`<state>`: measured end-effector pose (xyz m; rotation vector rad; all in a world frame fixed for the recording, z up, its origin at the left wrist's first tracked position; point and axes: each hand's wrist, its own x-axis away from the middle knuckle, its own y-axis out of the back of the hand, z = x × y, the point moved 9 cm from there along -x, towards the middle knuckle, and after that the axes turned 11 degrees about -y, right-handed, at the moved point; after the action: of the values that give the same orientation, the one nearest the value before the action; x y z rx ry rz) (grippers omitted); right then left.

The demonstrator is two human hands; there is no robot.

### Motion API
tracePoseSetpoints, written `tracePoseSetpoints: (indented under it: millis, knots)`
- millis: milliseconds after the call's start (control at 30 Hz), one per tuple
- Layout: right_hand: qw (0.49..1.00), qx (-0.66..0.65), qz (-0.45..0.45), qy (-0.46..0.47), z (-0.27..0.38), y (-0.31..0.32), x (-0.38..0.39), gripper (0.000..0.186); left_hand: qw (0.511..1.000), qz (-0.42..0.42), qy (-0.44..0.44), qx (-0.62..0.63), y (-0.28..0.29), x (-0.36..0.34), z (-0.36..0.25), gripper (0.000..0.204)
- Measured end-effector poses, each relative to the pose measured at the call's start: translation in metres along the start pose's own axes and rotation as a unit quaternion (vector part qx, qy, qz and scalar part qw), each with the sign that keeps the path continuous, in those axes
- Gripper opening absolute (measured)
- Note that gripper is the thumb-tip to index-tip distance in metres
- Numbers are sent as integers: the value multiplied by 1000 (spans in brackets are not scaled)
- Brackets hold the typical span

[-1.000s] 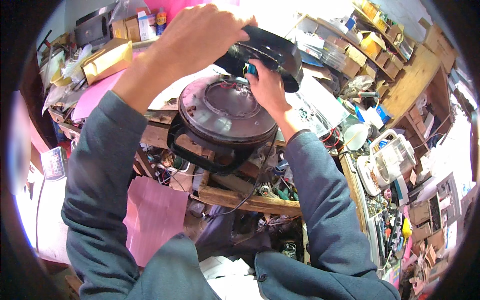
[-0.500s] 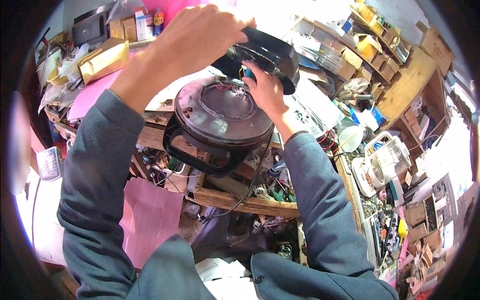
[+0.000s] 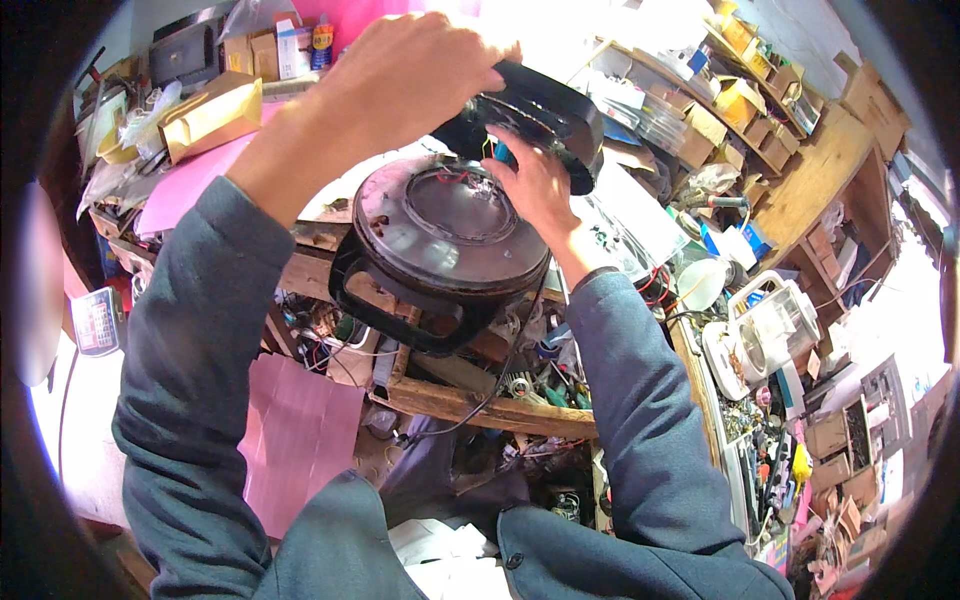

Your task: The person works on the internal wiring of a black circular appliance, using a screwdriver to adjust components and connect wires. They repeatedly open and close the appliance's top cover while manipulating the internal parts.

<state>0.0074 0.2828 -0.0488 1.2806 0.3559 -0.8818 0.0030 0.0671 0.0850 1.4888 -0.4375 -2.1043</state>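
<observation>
A black plastic cover [image 3: 560, 105] is tilted up above a round appliance. My left hand [image 3: 420, 62] is closed on its upper left edge. Beneath the cover, my right hand [image 3: 541, 188] has thumb and forefinger around a small teal part [image 3: 502, 152]; thin yellow wires run beside it. The round appliance [image 3: 455, 235] has a dark, stained metal face with a ring in the middle and a loop handle [image 3: 400, 322] on the near side. Red wires [image 3: 455, 177] lie on that face, running up towards the cover. The cover's inside is partly hidden by my fingers.
A wooden frame edge [image 3: 490, 408] lies in front of the appliance, with tools and scraps below. A black cord [image 3: 505, 365] hangs down there. A pink sheet [image 3: 300, 440] leans at the left. A clear-lidded white container [image 3: 765, 330] and cluttered shelves stand at the right.
Almost nothing differs. Both hands and the cover hold nearly the same pose over the appliance, and the whole view has shifted slightly.
</observation>
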Motion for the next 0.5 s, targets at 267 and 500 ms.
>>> tracePoseSetpoints:
  millis: [267,500]
  knots:
    - [999,23,21,-20,5,-3,-3,47,1000,-5,-6,-7,0,3,2,31]
    - [999,-2,24,-38,-9,-6,-4,49,1000,7,10,12,-2,-2,1,31]
